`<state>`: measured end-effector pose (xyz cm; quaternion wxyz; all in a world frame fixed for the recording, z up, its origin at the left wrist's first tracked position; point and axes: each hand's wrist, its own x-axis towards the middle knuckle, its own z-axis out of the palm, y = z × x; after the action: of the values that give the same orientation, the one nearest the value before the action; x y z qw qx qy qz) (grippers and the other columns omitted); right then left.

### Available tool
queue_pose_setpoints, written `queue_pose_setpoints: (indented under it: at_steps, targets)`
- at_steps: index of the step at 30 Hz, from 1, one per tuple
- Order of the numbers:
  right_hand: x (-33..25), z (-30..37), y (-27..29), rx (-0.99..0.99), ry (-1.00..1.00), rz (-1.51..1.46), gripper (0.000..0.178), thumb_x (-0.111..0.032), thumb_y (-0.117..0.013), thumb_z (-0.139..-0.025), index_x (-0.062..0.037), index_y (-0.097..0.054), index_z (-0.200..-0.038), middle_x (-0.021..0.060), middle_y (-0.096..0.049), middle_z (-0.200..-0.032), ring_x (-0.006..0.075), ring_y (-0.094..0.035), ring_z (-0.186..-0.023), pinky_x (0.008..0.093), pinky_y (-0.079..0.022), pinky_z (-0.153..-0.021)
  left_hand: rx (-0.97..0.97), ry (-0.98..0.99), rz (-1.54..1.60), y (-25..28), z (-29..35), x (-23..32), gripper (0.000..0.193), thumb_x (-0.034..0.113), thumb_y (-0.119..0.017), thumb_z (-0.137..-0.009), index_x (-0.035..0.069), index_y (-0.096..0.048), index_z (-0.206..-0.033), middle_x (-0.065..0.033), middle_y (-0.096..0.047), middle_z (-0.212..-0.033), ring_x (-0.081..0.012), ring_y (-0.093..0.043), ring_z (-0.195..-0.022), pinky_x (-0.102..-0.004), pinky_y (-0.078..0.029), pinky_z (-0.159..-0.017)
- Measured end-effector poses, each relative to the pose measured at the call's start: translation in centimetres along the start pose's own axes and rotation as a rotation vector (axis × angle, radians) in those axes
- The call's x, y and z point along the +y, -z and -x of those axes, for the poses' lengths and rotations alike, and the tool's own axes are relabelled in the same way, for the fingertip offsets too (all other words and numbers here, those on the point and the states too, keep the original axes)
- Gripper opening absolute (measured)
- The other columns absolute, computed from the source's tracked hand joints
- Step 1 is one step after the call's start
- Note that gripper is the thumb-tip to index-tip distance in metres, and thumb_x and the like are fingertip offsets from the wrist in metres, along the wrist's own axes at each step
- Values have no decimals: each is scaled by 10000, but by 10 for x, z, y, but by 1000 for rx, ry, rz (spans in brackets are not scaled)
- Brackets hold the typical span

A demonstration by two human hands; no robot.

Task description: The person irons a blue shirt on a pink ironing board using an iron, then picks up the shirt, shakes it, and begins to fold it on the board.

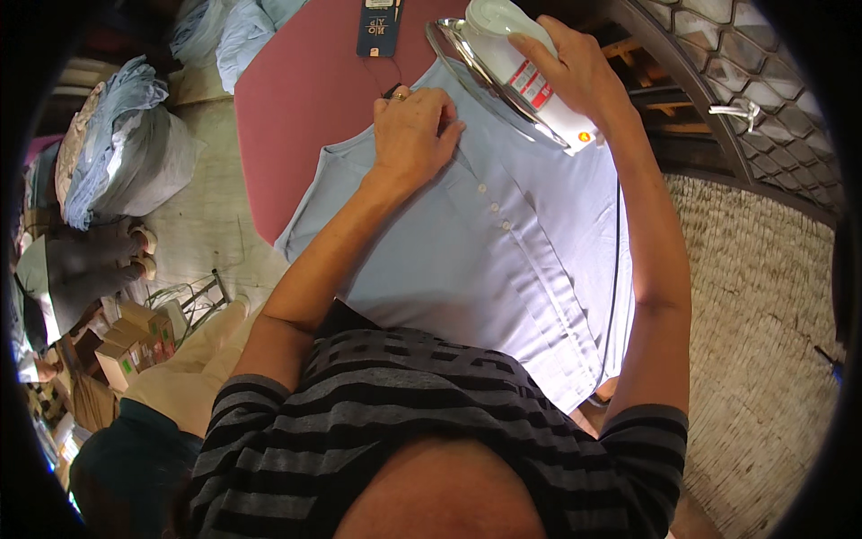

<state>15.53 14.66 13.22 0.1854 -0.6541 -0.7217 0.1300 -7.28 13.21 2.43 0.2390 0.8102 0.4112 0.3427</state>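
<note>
A light blue buttoned shirt lies spread on a dark red ironing board. My right hand is closed round the handle of a white electric iron, tilted over the shirt's upper right part with its shiny soleplate edge facing left. Whether the plate touches the cloth is hard to see. At the shirt's neckline, my left hand has its fingers bent onto the fabric, a ring on one of them. A dark blue hang tag on a thin string lies beyond that hand.
The iron's black cord runs down along the shirt's right side. A metal lattice gate stands at the upper right. On the left are bundled blue garments, cardboard boxes and other people, one close by in a dark green top.
</note>
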Motion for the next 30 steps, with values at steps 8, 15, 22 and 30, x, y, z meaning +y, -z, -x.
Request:
queue_pose_setpoints:
  at_steps: [8,15,22,30]
  targets:
    - [-4,33,16,-146,-209,-158,418,-436,-621,-940,-19,-632,-966,112,-649,-737,170,-592,-631,326,-475,-622,8,-23,156,1,1,-8,173,148,-761,-765,109,-601,-820,0,-632,-729,-200,-549,-715,-370,-362,-729]
    - [-37,53,-2,-109,-156,-145,438,-456,-598,-937,-30,-647,-1025,181,-668,-771,279,-640,-665,378,-494,-659,100,-101,175,11,15,-10,184,153,-759,-760,101,-598,-834,-15,-634,-750,-225,-571,-730,-396,-396,-726]
    - [-45,13,-11,-83,118,44,457,-370,-575,-934,29,-628,-1148,286,-637,-1145,402,-637,-1054,442,-477,-916,-141,-464,172,-6,99,76,329,238,-802,-722,130,-679,-1008,-50,-615,-1143,-282,-539,-1157,-462,-412,-949]
    - [-61,58,-5,-57,54,-27,427,-347,-559,-933,46,-631,-1083,277,-664,-985,433,-646,-955,450,-496,-828,-268,-481,141,-30,168,104,377,293,-790,-750,141,-680,-1078,-56,-516,-1315,-333,-410,-1327,-517,-357,-1052]
